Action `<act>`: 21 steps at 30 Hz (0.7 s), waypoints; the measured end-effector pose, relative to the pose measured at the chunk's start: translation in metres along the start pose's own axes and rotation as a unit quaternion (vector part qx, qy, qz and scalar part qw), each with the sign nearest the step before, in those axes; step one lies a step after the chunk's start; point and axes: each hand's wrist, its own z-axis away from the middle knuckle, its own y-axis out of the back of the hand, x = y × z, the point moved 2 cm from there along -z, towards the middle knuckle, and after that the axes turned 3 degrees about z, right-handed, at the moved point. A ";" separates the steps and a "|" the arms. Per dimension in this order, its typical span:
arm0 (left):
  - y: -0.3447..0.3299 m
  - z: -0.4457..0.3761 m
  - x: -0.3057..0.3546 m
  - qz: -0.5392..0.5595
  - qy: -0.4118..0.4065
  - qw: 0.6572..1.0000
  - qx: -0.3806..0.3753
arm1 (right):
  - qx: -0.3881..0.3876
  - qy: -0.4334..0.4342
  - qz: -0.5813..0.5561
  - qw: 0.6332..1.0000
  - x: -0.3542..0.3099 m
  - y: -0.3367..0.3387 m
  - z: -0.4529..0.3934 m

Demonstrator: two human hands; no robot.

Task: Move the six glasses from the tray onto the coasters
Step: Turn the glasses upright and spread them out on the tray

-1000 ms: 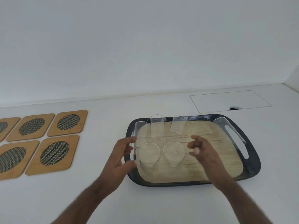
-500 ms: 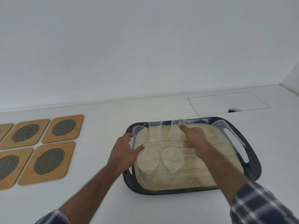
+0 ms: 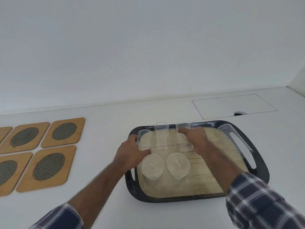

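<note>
- Six clear glasses stand upright on the tray point(image 3: 257, 146), none yet on the coasters point(image 3: 49, 167), which lie well apart to the left on the white counter point(image 3: 107, 138); the task appears to be at its first pick.
- Risk: the glasses stand close together, so a hand reaching between them could knock a neighbour over. The near-left glass point(image 3: 152, 166) sits just beside the left hand's thumb and seems the most exposed.
- Risk: the walls are smooth and transparent, so a grip taken near the rim could slip, and the edges are hard to judge against the pale tray liner.
- Left hand point(image 3: 130, 154): fingers spread and curled around the far-left glass point(image 3: 144, 138) at the tray's left edge; whether they already press on it cannot be told.
- Right hand point(image 3: 196, 138): fingers reach to the far-middle-right glass point(image 3: 183, 129), the fingertips at its rim and the palm over its lower part; a firm hold cannot be confirmed.
- Untouched glasses: the far-middle glass point(image 3: 161, 134), the near-middle glass point(image 3: 178, 165) and the far-right glass point(image 3: 234, 141) by the tray's right handle.
</note>
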 end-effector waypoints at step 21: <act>-0.011 -0.009 -0.004 0.027 0.011 1.000 -0.002 | 0.073 0.219 0.008 0.973 0.025 0.036 0.000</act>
